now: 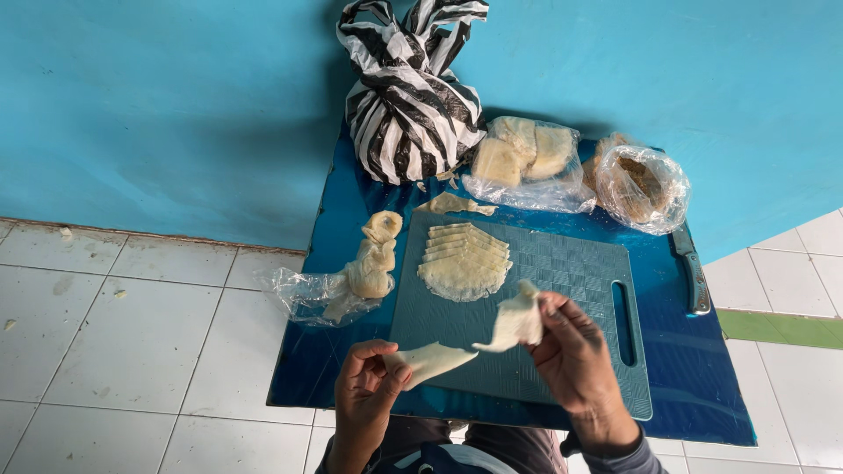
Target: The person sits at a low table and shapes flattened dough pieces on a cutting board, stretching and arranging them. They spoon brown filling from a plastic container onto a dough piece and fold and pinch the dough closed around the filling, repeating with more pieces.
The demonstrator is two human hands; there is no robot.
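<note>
- A clear plastic wrapper [303,294] lies at the left edge of the blue table [338,228], spilling over onto the white tiled floor [132,325]; a lump of pale dough scraps [373,259] rests on its right end.
- The left hand [364,391] hovers over the near edge of the table, thumb and fingers pinched together on the left tip of a thin dough sheet [435,358] — the sheet juts right over the near left corner of the cutting board [562,307].
- The grey-green cutting board sits in the middle of the table, and a fanned stack of round dough sheets [464,261] lies at its far left corner.
- A black-and-white striped plastic bag [408,88] stands at the far edge against the blue wall [176,105], with a loose dough piece [452,204] just in front of it.
- The right hand [571,351] is raised over the board's near half, fingers closed on a folded dough sheet [515,323] — this one hangs clear of the board, near the other sheet's tip.
- A clear bag of dough blocks [527,162] lies at the far edge, right of the striped bag.
- A second clear bag [641,186] with browner contents sits at the far right corner.
- A knife [692,268] lies along the right edge, beside the board.
</note>
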